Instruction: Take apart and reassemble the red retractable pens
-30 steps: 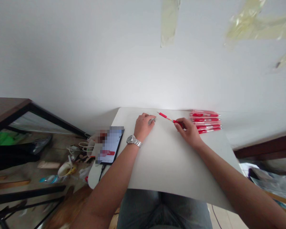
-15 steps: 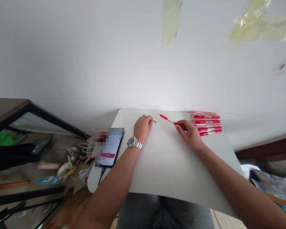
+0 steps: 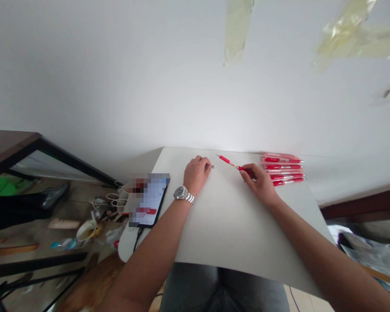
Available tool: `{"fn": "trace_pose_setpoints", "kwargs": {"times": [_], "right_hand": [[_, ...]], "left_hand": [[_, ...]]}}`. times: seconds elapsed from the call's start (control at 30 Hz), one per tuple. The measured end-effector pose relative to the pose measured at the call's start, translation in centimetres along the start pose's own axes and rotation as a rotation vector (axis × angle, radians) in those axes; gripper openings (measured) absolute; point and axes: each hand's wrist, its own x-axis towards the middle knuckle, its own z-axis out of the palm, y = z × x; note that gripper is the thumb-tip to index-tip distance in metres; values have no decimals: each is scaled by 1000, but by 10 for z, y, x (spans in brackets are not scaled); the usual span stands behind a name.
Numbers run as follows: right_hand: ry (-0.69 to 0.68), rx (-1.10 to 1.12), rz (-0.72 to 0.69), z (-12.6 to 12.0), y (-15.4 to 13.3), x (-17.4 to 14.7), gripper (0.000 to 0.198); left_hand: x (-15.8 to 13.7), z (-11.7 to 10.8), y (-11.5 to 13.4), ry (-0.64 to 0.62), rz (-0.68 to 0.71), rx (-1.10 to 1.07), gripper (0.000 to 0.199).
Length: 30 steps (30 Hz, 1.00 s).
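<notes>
My right hand (image 3: pixel 258 182) is closed round the rear part of a red pen (image 3: pixel 225 160). The pen slants up and to the left, its thin metal point away from me. To the left, the fingers of my left hand (image 3: pixel 196 173) are pinched together over the white table. A small silvery piece (image 3: pixel 213 166) shows at those fingertips; it is too small to name. Several red pens (image 3: pixel 284 167) lie side by side in a bundle beyond my right hand.
A phone (image 3: pixel 149 201) with a cable lies at the left edge of the white table (image 3: pixel 227 225). Behind the table rises a wall (image 3: pixel 182 86) with strips of tape. On the floor to the left are a cup (image 3: pixel 86 230) and a bottle (image 3: pixel 65 244).
My left fingers have curled slightly at the small silvery piece. My right hand holds the pen in nearly the same place. The view has shifted a little.
</notes>
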Motion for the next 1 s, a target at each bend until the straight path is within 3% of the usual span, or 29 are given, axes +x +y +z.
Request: {"fn": "trace_pose_setpoints", "kwargs": {"times": [0.17,0.3,0.5,0.6,0.7,1.0], "right_hand": [[9,4,9,1,1,0,36],[5,7,5,1,2,0,37],[-4,20,3,2,4,0,41],[-8,11,-5,1,2,0,40],[-5,-7,-8,1,1,0,40],[-13,-22,-17,1,-1,1,38]], "left_hand": [[0,1,0,-14,-17,72,9],[0,4,-6,58,-21,1,7],[3,11,-16,173,-101,-445,6],[5,10,-15,222,-123,-655,17],[6,8,-12,221,-155,-836,23],[6,8,2,217,-421,-1419,33]]}}
